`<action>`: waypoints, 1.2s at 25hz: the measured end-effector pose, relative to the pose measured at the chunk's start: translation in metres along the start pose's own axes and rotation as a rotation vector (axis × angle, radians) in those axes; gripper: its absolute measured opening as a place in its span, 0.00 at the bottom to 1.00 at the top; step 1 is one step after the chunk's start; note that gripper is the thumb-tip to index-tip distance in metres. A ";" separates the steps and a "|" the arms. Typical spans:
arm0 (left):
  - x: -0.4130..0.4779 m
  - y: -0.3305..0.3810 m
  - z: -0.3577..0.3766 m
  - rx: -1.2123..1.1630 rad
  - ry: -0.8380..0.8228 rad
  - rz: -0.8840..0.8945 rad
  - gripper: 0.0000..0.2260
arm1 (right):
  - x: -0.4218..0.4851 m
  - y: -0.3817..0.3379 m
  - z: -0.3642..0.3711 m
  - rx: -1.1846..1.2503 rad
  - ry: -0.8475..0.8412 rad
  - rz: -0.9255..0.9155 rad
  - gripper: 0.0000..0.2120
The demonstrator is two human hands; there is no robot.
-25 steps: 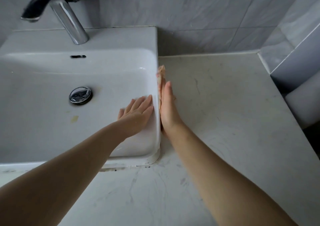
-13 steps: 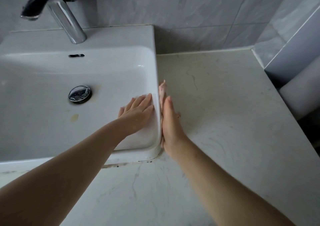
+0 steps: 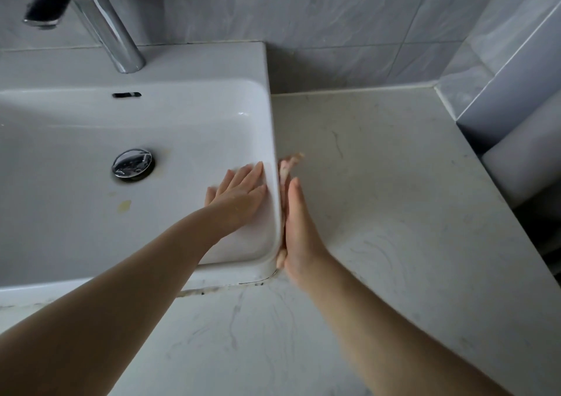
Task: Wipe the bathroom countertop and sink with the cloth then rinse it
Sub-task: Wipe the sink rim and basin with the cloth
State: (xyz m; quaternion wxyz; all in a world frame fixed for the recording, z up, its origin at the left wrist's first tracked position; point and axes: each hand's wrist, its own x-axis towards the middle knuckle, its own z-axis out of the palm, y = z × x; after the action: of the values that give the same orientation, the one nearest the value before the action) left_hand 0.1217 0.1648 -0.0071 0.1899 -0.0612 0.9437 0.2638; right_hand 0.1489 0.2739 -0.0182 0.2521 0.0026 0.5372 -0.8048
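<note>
glossy white boxy ceramic sink (image 3: 270,116), veined pale stone countertop (image 3: 379,183), crumpled peach cloth (image 3: 287,166) squashed against the sink's side under the straight-fingered right hand (image 3: 299,234), left hand (image 3: 238,196) laid flat, unclenched, inside

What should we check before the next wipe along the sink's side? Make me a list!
1. Pale pink cloth pinned between the flat right hand and the white ceramic sink's outer side: ok.
2. Left hand flat on the basin's inner wall, steadying: ok.
3. Yellowish stain on the basin floor wiped away: not ok.
4. Dark grime along the sink's front seam gone: not ok.
5. Chrome tap running for the rinse: not ok, no water shows.
6. Cloth clean enough: cannot tell, mostly hidden.
</note>
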 end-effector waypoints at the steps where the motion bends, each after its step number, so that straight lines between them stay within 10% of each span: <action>1: 0.000 0.002 -0.001 0.016 -0.002 0.001 0.22 | -0.003 0.005 -0.001 0.037 0.000 -0.011 0.34; 11: 0.005 -0.008 -0.001 0.063 0.009 0.032 0.22 | -0.021 0.023 -0.007 -0.106 0.170 0.080 0.27; 17: -0.009 -0.024 -0.012 0.272 -0.226 0.244 0.33 | -0.008 -0.012 0.006 -0.142 0.057 -0.238 0.26; 24: -0.050 -0.032 -0.023 0.106 -0.372 0.270 0.23 | -0.036 0.014 0.025 -0.482 0.182 -0.338 0.24; 30: -0.079 -0.046 -0.035 0.153 -0.289 0.216 0.18 | -0.057 0.033 0.042 -0.315 0.286 -0.436 0.28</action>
State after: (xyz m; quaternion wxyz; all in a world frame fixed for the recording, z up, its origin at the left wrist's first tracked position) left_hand 0.1929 0.1088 0.0297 0.2979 0.0935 0.9251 0.2161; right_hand 0.2233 0.2504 -0.0133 -0.0075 -0.0390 0.6734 -0.7382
